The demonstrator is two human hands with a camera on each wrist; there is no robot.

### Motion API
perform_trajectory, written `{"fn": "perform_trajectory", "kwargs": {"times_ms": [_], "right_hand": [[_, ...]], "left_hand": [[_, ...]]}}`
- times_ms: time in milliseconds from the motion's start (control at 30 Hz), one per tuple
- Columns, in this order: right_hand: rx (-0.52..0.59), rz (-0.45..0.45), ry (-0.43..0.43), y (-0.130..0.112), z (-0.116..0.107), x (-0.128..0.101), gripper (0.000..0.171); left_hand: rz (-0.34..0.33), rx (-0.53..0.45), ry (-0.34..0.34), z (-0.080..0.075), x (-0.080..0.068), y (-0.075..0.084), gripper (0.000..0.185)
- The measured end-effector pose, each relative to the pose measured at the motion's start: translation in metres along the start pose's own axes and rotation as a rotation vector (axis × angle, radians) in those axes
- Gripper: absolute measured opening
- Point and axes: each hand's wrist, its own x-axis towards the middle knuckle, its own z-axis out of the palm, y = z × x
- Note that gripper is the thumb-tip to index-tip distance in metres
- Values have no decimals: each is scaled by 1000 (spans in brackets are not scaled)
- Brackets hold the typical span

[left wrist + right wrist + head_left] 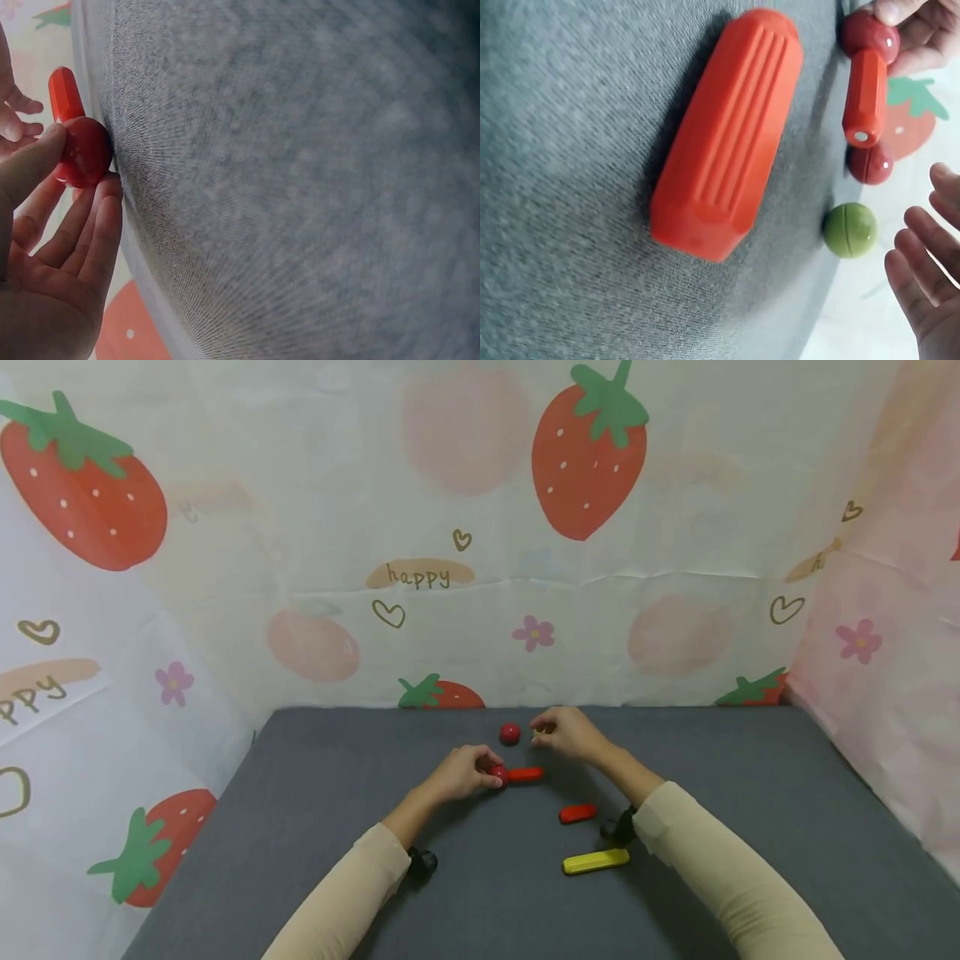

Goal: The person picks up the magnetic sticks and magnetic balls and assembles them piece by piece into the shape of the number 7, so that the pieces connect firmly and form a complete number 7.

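Note:
My left hand (487,773) pinches a red ball (499,774) between thumb and fingers on the grey table (315,793). The ball sits at the left end of a short red bar (526,773). The left wrist view shows the same ball (84,152) and bar (64,91) up close. My right hand (542,732) hovers with relaxed fingers (930,262) and holds nothing. A loose red ball (510,733) lies just left of it. In the right wrist view a green ball (850,229) lies near those fingers, apart from them, beside the loose red ball (870,163).
Another red bar (577,813) lies nearer me, large in the right wrist view (727,127). A yellow bar (596,861) lies in front of it. Strawberry-print cloth (480,568) walls the table at the back and both sides.

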Motion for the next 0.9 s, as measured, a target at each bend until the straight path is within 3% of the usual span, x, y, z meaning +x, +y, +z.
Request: {"fn": "perform_trajectory", "kwargs": {"times_ms": [167,367,900], "right_hand": [[-67,9,25,7,0,3,27],[-45,52,42,16,3,6,31],[-70,111,-53,21,5,18,38]], "left_hand": [[-5,-6,-6,0,1,0,27],[4,-2,-20,1,0,-1,28],[-2,-3,-27,-1,1,0,28]]}}
